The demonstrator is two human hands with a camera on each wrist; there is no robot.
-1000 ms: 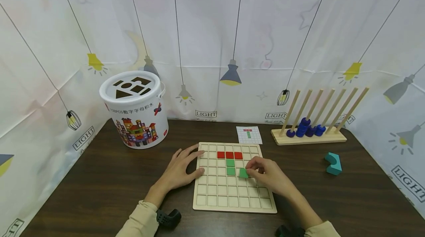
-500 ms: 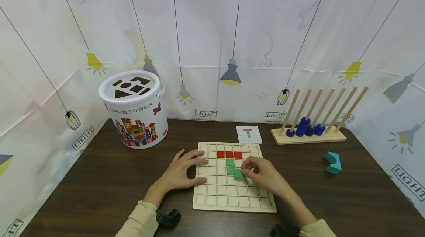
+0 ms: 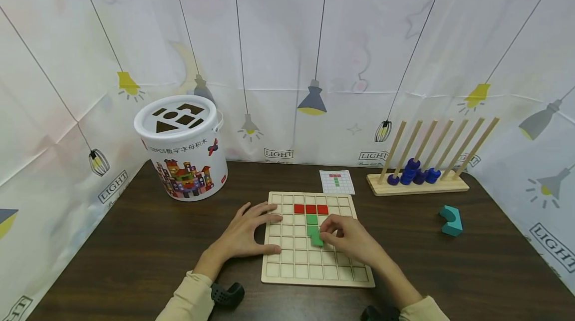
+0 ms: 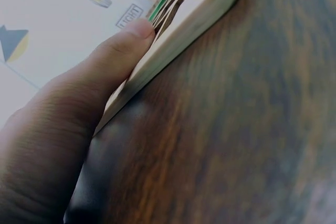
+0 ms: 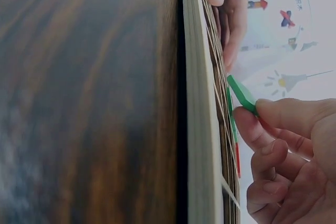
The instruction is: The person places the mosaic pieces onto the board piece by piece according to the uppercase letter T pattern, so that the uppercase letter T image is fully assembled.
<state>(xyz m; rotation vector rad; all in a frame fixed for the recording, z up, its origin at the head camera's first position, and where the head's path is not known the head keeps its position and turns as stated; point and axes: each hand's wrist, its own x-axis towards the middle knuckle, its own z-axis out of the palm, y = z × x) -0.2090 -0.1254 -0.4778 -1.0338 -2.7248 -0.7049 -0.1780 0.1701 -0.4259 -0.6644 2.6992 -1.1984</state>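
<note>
My right hand (image 3: 352, 238) pinches a green square tile (image 5: 242, 95) between thumb and fingertips, tilted close over the wooden grid board (image 3: 298, 272). In the head view this tile overlaps the lower edge of a green tile (image 3: 312, 230) lying in the board. Above that sit another green tile (image 3: 312, 219) and a row of red tiles, the middle one (image 3: 310, 209) straight above the green column. My left hand (image 3: 242, 231) rests on the board's left edge, fingers spread, the thumb (image 4: 123, 45) on the rim in the left wrist view.
Behind the board lies a pattern card (image 3: 337, 182) with a red and green T. A white block bucket (image 3: 181, 151) stands back left. At the right are a wooden peg rack (image 3: 422, 188) with blue beads and a teal arch block (image 3: 452, 221). A printed curtain (image 3: 278, 36) hangs behind.
My right hand has moved left and slightly nearer with the green tile, from right of the green column to its lower end. My left hand has shifted slightly farther onto the board's edge.
</note>
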